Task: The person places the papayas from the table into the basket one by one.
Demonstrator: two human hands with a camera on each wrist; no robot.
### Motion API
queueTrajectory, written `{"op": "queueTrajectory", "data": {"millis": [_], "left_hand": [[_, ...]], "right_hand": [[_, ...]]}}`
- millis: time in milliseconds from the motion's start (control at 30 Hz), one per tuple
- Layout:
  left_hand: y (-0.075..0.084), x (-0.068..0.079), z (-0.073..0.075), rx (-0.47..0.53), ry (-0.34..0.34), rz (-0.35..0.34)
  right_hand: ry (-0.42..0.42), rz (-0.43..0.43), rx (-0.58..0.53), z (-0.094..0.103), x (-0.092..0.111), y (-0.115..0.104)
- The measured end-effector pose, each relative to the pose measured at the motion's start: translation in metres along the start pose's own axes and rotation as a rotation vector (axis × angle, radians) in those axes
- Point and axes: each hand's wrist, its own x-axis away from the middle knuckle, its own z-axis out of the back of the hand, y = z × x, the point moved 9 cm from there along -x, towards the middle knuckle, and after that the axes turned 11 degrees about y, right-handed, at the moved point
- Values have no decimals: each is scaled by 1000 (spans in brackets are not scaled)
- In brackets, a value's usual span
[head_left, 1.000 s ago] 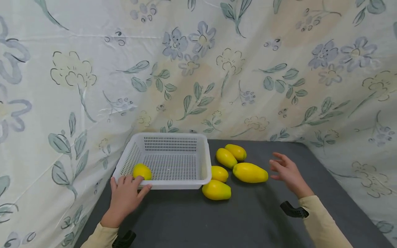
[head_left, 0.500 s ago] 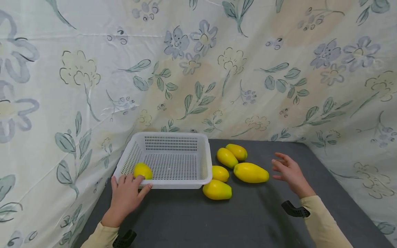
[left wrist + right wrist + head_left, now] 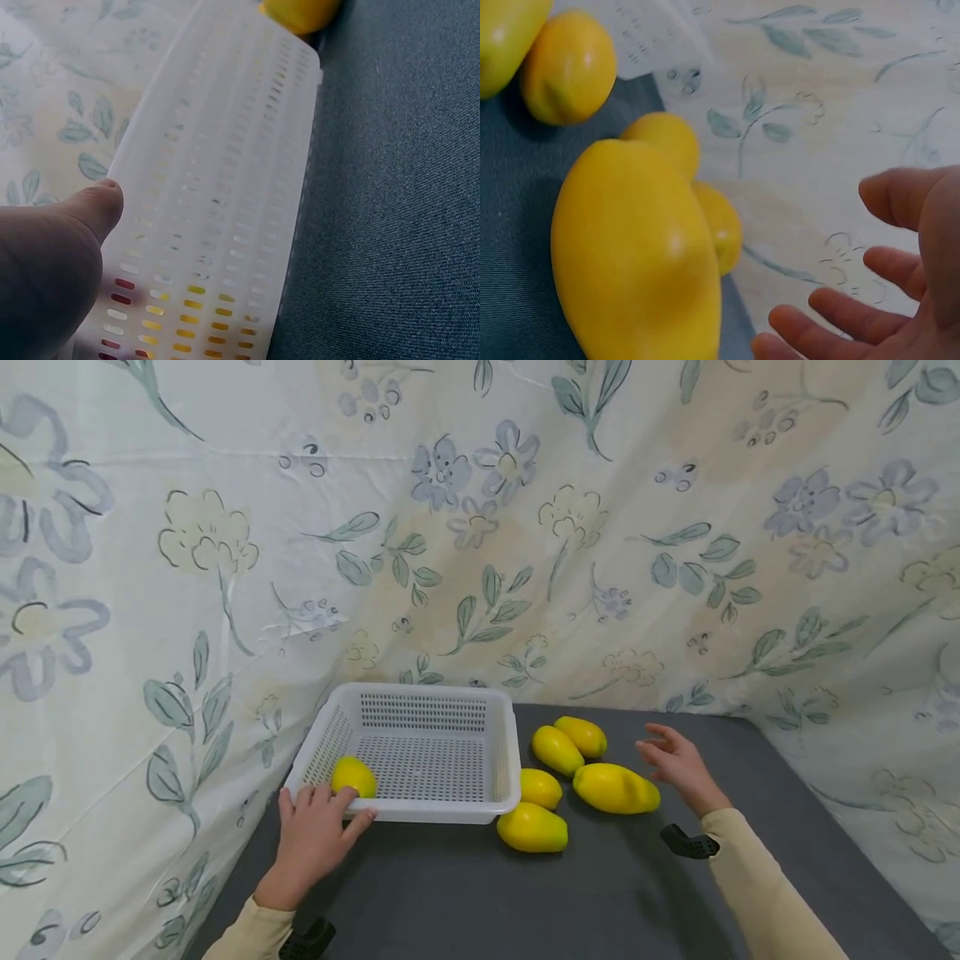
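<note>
A white perforated plastic basket [image 3: 427,812] stands on the dark table, with one yellow fruit [image 3: 354,776] in its near left corner. My left hand [image 3: 315,835] grips the basket's near rim at that corner, fingers over the edge; through the wall holes in the left wrist view, reddish patches show inside. My right hand [image 3: 678,766] is in the air by the right end of a large, long yellow papaya-like fruit [image 3: 615,789], casting a shadow on it. In the right wrist view its fingers [image 3: 855,315] are spread and relaxed, holding nothing, apart from the fruit.
Smaller yellow fruits lie between the basket and the large one: a greenish-tipped fruit [image 3: 532,828] in front, another [image 3: 542,788] against the basket's side, and two [image 3: 557,750] touching behind. A floral cloth [image 3: 480,527] hangs behind the table [image 3: 480,902].
My right hand has moved left, so its fingertips now come over the right end of the large fruit. The left hand stays on the basket rim. The head view has shifted slightly.
</note>
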Motion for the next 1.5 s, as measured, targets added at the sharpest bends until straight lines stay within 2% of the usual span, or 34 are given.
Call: {"op": "queueTrajectory", "data": {"millis": [200,400,533,733,1000,1267,1500], "left_hand": [[0,2,-4,8,3,-1],[0,-1,-1,1,15,-8],[0,-2,-2,-8,5,-2],[-1,-2,0,-16,6,4],[-1,-2,-3,-15,-9,14],[0,-2,-2,-11,5,11],[1,-2,-2,-15,15,8]], "right_hand": [[-59,30,31,-20,-11,2],[-84,50,79,-29,-16,7],[-111,51,129,-31,-16,15],[-195,47,189,-43,-11,24],[-271,23,171,-57,-4,34],[-373,-39,87,-66,5,36],[-380,-62,62,-68,5,41]]}}
